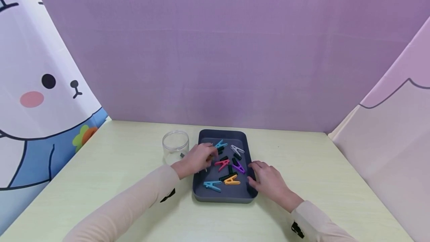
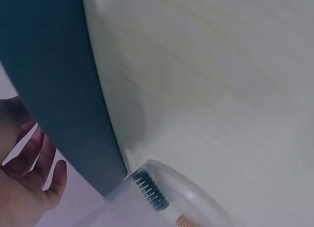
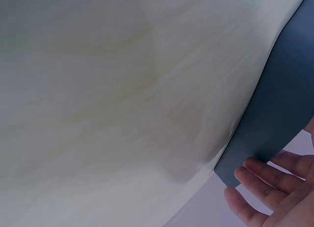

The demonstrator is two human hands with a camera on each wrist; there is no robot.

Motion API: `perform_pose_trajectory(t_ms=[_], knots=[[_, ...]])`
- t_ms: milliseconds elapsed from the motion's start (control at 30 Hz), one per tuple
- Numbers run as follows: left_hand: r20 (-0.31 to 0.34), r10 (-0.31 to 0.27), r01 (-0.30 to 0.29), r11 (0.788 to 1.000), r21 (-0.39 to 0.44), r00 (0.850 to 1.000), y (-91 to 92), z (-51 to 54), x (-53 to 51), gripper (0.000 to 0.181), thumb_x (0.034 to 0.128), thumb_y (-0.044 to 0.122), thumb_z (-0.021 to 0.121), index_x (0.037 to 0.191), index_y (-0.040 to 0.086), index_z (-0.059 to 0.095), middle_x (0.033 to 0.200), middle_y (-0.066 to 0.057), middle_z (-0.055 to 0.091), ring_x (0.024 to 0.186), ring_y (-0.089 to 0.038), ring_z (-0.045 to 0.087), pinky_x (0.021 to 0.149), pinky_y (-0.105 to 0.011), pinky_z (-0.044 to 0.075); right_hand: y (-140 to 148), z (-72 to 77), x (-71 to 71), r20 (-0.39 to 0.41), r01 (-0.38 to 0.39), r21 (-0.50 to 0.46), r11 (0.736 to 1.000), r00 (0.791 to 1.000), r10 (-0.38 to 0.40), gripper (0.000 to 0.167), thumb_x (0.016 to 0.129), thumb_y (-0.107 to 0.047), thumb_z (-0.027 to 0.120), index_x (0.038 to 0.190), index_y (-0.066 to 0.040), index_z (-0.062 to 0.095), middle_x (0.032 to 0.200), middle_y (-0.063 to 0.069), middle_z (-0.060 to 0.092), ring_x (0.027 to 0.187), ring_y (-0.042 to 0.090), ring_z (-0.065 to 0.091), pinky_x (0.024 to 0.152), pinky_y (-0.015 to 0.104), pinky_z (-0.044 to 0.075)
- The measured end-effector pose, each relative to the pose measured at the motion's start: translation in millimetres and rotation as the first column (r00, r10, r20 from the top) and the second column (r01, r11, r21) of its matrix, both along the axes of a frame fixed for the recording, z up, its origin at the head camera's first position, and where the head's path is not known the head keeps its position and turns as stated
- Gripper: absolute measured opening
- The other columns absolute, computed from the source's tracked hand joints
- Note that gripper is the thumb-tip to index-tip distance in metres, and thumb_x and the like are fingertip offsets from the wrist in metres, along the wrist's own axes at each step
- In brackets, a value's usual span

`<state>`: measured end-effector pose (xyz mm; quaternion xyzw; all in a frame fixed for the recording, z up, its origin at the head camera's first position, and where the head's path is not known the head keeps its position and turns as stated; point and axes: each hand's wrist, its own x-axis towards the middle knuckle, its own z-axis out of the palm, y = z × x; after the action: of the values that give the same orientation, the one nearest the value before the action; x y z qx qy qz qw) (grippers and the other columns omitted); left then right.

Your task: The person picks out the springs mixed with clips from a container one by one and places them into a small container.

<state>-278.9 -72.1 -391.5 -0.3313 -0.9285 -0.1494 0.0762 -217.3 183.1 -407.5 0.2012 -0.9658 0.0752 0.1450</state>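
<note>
Table of pale wood grain [image 1: 336, 182] is carrying everything here. On it, a dark grey rectangular plastic tray [image 1: 223, 199] is lying flat. The left hand [image 1: 198, 158] is hanging over its left side, fingers bending down toward the contents; whether they are pinching something, I cannot tell. The right hand [image 1: 270, 182] is resting at the opposite wall with loosely spread fingers, touching the tray and gripping nothing that shows. Close to the left wrist, a round clear plastic jar [image 1: 172, 148] is standing upright; through its wall a dark ridged coil [image 2: 151, 190] and a brownish ridged coil [image 2: 185, 221] are showing.

Inside the tray, small plastic clips are lying scattered: a light blue clip [image 1: 221, 144] and a white clip [image 1: 235, 148] toward the back, a red-pink clip [image 1: 226, 163] and a purple clip [image 1: 240, 167] in the middle, an orange clip [image 1: 230, 181] and a second light blue clip [image 1: 209, 184] in front. Short black ridged pieces [image 1: 228, 177] are lying between them.

I am judging the jar most at risk: a low swing of the left forearm could be tipping it, spilling the coils. Crowding could also be causing a wrong piece to come along, and a hard push could be sliding the tray, since only light fingers are steadying it.
</note>
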Motion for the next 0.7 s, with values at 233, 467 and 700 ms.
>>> perform_pose_trajectory(t_ms=[233, 467, 700], knots=[[-0.036, 0.019, -0.019, 1.0, -0.003, 0.999, -3.4, 13.7, 2.8, 0.023, 0.0778, 0.007, 0.067, 0.099, 0.015, 0.066, 0.092, 0.002, 0.06, 0.076, -0.009, 0.055, 0.07, -0.024, 0.048, 0.6, -0.5, -0.4, -0.007, -0.003, 0.005, 1.0, 1.0, 0.003, 0.035, 0.078, -0.028, 0.068, 0.106, -0.007, 0.062, 0.107, 0.008, 0.064, 0.097, 0.022, 0.062, 0.077, 0.039, 0.051], [-0.106, 0.038, -0.037, 0.999, 0.014, 0.994, -7.9, 29.1, 2.8, 0.021, 0.0771, 0.008, 0.067, 0.096, 0.017, 0.067, 0.09, 0.004, 0.06, 0.079, -0.01, 0.058, 0.075, -0.032, 0.047, 0.6, -0.8, -0.6, -0.017, -0.007, 0.007, 1.0, 1.0, 0.007, 0.035, 0.077, -0.027, 0.068, 0.105, -0.007, 0.062, 0.106, 0.009, 0.064, 0.096, 0.022, 0.062, 0.077, 0.039, 0.052], [-0.134, 0.048, -0.039, 0.997, 0.069, 0.99, -16.5, 44.7, 2.5, 0.021, 0.0774, 0.008, 0.067, 0.095, 0.019, 0.066, 0.092, 0.005, 0.062, 0.083, -0.01, 0.059, 0.078, -0.031, 0.049, 0.1, -0.4, -0.5, -0.02, -0.014, 0.004, 1.0, 1.0, 0.014, 0.035, 0.077, -0.027, 0.068, 0.105, -0.006, 0.062, 0.106, 0.009, 0.064, 0.095, 0.022, 0.062, 0.076, 0.038, 0.052]])
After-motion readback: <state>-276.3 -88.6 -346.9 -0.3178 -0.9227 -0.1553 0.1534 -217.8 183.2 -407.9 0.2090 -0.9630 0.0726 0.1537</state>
